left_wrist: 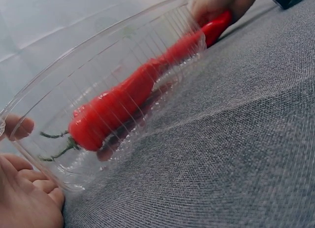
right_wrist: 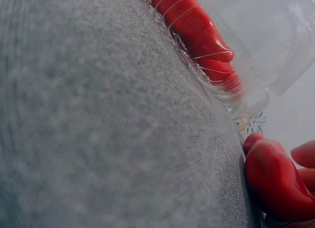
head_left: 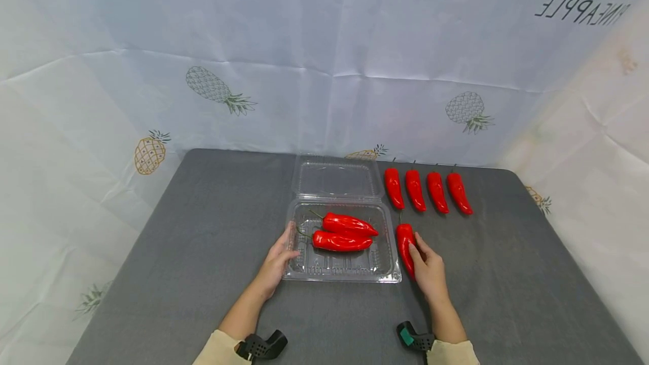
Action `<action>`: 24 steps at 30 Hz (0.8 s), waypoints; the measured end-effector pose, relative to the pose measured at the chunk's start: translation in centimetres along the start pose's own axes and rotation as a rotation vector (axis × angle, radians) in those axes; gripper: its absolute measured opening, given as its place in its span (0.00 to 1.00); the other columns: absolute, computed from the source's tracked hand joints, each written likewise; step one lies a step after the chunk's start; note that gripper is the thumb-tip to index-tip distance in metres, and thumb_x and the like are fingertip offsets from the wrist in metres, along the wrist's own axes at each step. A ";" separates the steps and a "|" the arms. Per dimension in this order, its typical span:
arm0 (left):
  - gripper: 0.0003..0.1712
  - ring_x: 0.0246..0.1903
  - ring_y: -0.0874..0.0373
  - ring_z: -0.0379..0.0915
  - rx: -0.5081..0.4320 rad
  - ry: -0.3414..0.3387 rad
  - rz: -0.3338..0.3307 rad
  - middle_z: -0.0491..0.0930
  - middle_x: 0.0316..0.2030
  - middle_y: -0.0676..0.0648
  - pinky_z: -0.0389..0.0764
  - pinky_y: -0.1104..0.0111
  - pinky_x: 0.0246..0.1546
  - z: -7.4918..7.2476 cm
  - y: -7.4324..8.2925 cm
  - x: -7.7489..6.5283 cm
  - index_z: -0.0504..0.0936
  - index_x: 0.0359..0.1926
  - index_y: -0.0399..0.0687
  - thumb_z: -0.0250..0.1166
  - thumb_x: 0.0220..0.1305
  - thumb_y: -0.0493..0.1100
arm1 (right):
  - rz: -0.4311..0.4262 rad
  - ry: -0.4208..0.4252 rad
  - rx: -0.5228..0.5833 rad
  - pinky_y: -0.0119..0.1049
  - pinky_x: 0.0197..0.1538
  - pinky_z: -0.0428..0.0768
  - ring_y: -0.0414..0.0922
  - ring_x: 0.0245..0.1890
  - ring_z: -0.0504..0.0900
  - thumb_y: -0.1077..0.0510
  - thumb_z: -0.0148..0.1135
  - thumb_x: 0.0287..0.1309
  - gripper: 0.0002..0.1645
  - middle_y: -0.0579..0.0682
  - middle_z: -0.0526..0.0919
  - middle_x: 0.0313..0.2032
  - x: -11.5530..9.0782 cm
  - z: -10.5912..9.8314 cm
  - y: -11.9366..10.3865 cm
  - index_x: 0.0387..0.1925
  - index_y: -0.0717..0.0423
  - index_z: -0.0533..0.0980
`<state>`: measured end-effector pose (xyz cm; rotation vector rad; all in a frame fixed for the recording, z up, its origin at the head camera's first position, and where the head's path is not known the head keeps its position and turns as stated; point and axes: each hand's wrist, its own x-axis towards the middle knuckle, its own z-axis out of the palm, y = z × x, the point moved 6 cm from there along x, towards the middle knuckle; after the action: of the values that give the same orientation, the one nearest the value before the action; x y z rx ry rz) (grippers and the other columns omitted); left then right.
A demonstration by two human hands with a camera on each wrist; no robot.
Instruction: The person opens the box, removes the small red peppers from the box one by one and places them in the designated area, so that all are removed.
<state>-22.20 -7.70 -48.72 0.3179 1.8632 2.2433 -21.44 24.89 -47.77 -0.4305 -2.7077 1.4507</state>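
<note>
A clear plastic clamshell box (head_left: 324,276) lies with its lid (head_left: 334,179) folded back. Two red chili peppers, an upper one (head_left: 347,223) and a lower one (head_left: 341,241), lie sideways in its base, green stems toward the left. My left hand (head_left: 275,262) holds the box's left wall, its thumb over the rim and its fingers outside. Just right of the box, my right hand (head_left: 430,271) grips another red chili pepper (head_left: 404,236), stem pointing away from me. The right wrist view shows that pepper (right_wrist: 275,181) close up beside the fingers.
Several more red chili peppers (head_left: 415,190) stand in a row at the back right, beside the lid. Grey cloth (head_left: 203,252) covers the table. Behind it hangs a white curtain (head_left: 324,32) printed with pineapples.
</note>
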 end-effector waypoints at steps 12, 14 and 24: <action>0.43 0.71 0.43 0.22 0.003 0.000 0.005 0.31 0.72 0.35 0.47 0.93 0.56 0.1 0.2 -0.1 0.35 0.70 0.30 0.47 0.59 0.30 | -0.068 0.040 0.012 0.45 0.67 0.60 0.52 0.70 0.57 0.55 0.52 0.64 0.32 0.58 0.62 0.67 -0.2 -0.8 -2.0 0.66 0.62 0.60; 0.43 0.71 0.43 0.22 0.005 0.002 0.003 0.31 0.72 0.35 0.46 0.94 0.56 0.1 0.2 -0.1 0.35 0.70 0.30 0.47 0.59 0.30 | -0.077 0.034 0.013 0.43 0.66 0.61 0.52 0.70 0.58 0.55 0.52 0.64 0.32 0.59 0.62 0.67 -0.2 -1.0 -2.5 0.67 0.61 0.60; 0.43 0.71 0.43 0.23 -0.005 0.001 -0.001 0.31 0.72 0.35 0.47 0.94 0.56 0.0 0.1 0.0 0.35 0.70 0.30 0.46 0.59 0.30 | -0.257 -0.063 -0.043 0.45 0.63 0.64 0.53 0.69 0.58 0.54 0.54 0.63 0.32 0.59 0.63 0.67 0.5 -1.2 -6.9 0.66 0.61 0.61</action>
<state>-22.20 -7.71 -48.57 0.3146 1.8575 2.2481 -23.27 22.39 -41.42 -0.0341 -2.7220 1.3599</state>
